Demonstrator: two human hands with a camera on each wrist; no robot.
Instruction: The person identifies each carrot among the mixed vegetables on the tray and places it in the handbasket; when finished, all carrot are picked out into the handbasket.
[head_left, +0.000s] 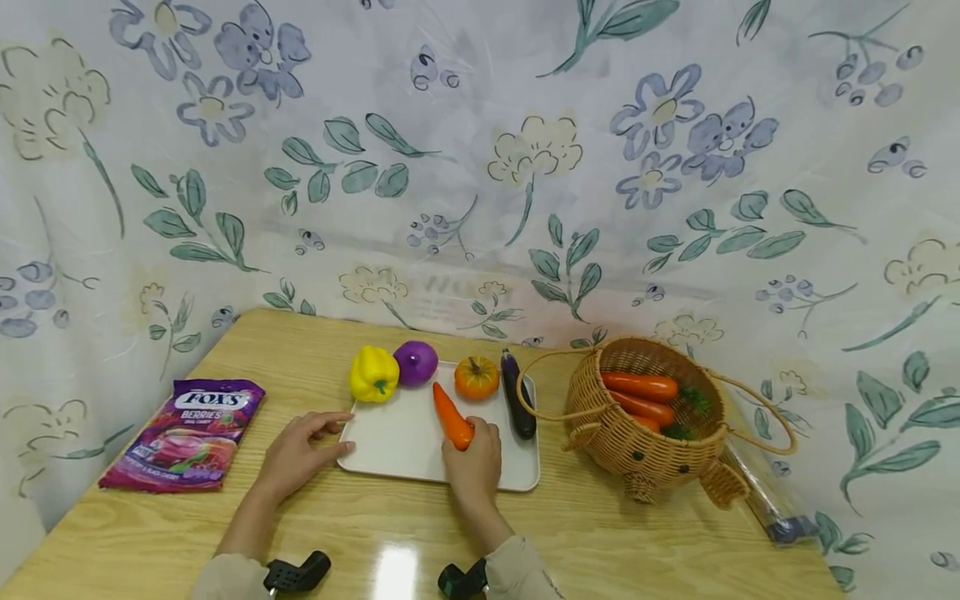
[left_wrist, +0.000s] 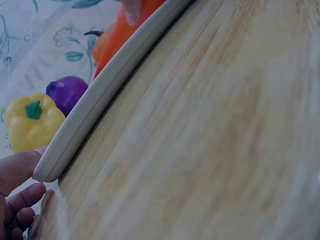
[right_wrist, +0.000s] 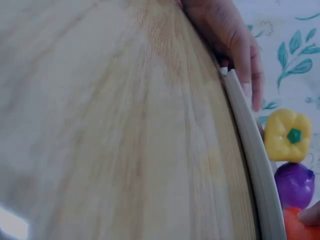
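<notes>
My right hand (head_left: pixel 472 467) holds an orange carrot (head_left: pixel 449 412) by its thick end over the white tray (head_left: pixel 397 442), its tip angled up and left. At the tray's left edge, my left hand (head_left: pixel 300 454) touches the rim near the front corner with thumb and fingers. A yellow bell pepper (head_left: pixel 374 374) and a purple onion (head_left: pixel 416 363) sit at the tray's back left. Towards the back right stands a small orange pumpkin (head_left: pixel 476 377), and along the right side lies a dark eggplant (head_left: pixel 517 396). In the right wrist view only part of the carrot (right_wrist: pixel 300 226) shows.
Right of the tray stands a wicker basket (head_left: pixel 645 446) with several carrots (head_left: pixel 641 386) inside; its handle loop reaches the eggplant. A purple candy bag (head_left: pixel 187 435) lies at the left. Behind the basket is a clear plastic package (head_left: pixel 768 496). Floral fabric (head_left: pixel 450 250) hangs behind the table.
</notes>
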